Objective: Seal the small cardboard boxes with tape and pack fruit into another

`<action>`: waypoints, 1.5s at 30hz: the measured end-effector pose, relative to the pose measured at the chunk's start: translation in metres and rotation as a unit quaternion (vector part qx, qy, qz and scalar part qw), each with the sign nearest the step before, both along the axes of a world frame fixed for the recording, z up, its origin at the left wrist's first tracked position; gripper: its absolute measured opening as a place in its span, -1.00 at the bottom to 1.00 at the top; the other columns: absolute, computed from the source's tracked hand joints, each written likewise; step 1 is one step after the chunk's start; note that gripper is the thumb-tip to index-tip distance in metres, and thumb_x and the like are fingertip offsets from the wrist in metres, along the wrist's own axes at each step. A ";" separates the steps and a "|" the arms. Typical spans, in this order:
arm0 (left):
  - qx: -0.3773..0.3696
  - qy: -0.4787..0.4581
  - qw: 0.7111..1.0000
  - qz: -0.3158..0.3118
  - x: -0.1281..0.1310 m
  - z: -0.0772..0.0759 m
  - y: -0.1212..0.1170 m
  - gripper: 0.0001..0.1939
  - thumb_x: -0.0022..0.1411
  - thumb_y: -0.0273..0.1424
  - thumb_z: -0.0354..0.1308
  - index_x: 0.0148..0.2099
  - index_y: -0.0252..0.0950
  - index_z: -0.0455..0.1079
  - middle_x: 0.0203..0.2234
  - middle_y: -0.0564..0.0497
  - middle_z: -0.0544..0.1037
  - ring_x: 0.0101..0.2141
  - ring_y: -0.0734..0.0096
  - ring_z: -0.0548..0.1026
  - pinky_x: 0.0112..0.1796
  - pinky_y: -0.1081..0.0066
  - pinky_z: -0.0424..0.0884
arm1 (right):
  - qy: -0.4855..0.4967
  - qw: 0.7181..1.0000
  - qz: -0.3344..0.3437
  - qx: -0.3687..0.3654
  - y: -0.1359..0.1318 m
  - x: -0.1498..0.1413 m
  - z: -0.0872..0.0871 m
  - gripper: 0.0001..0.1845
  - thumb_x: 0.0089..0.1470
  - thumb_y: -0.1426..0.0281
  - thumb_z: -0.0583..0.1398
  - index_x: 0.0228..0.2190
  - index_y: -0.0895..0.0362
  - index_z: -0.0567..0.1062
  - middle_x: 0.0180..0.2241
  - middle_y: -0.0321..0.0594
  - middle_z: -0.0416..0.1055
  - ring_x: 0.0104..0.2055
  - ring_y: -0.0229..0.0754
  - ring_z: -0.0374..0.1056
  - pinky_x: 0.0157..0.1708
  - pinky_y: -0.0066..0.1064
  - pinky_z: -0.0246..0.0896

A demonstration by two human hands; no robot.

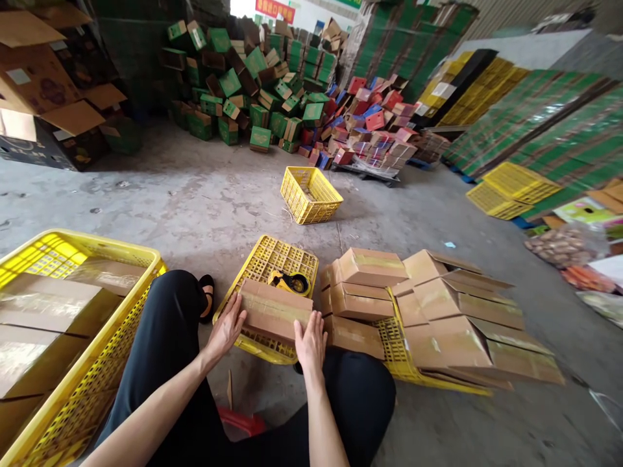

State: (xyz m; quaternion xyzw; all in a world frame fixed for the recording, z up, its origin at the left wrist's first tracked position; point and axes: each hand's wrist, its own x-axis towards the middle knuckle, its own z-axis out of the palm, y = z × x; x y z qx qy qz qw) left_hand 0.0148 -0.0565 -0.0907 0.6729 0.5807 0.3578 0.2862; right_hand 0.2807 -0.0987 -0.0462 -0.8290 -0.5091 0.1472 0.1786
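A closed cardboard box with clear tape along its top lies on an upturned yellow crate between my knees. My left hand is against the box's left end, fingers fairly straight along its edge. At the right end, my right hand presses on the near corner with its fingers close together. Between them the two hands hold the box; their palms are hidden. Just behind it, a yellow and black tape dispenser rests on the crate.
On my right, open-flapped cartons and closed boxes are grouped around a yellow basket. A yellow crate with boxes stands at my left. Ahead is another yellow crate. Piles of green boxes and red boxes lie farther back.
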 end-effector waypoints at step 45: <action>-0.009 0.014 1.000 -0.019 0.010 0.017 -0.004 -0.44 0.46 -0.23 0.07 0.43 -0.23 0.28 0.50 -0.13 0.02 0.42 -0.19 0.10 0.35 0.01 0.19 | 0.141 0.973 -0.126 0.135 -0.022 -0.001 -0.016 -0.08 0.28 -0.04 -0.14 0.36 0.40 0.25 0.19 0.21 0.47 0.19 0.07 0.47 0.06 -0.25 0.41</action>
